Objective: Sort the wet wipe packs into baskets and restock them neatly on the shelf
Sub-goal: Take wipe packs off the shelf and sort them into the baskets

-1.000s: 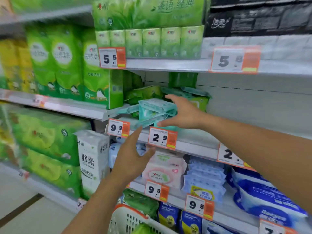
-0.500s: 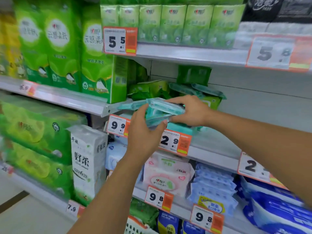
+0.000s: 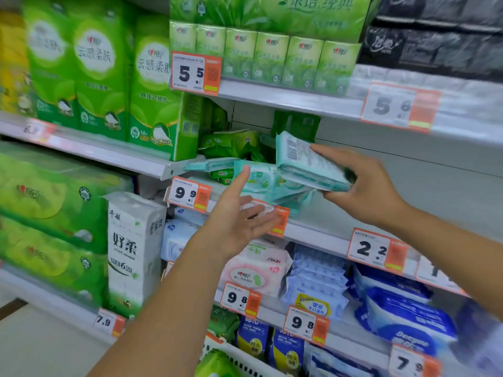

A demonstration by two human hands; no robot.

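Teal wet wipe packs (image 3: 307,164) have come up off the middle shelf (image 3: 321,229) in a stack, tilted, clamped in the right hand (image 3: 364,183); half a second ago both hands pressed them. More teal packs (image 3: 258,178) lie beneath. Left hand (image 3: 239,221) has let go, palm open. Likely bound for the white basket (image 3: 239,357) below. Tags read 5.5, 9.9, 2.2, 9.8, 7.9; tissue bag says 好柔.
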